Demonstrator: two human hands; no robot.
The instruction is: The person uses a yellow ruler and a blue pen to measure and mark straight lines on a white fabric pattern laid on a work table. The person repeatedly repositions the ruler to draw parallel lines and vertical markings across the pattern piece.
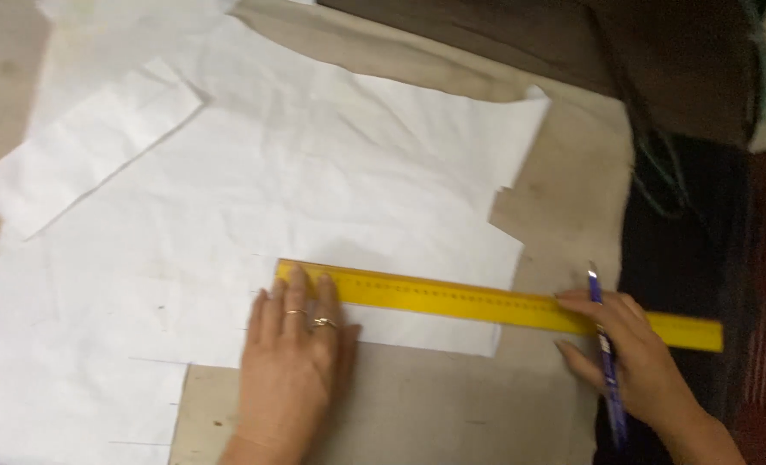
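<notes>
A long yellow ruler [452, 299] lies across the lower edge of a large sheet of white paper [314, 181] on a light wooden board [435, 405]. My left hand [293, 362], with rings on two fingers, presses flat on the ruler's left end and the paper. My right hand [628, 353] holds a blue pen [605, 344] and rests its fingertips on the ruler near its right end, off the paper's edge.
A smaller folded piece of white paper [90, 146] lies over the sheet at the upper left. Dark brown fabric [658, 52] and black cloth [684, 250] lie along the right side, past the board's edge.
</notes>
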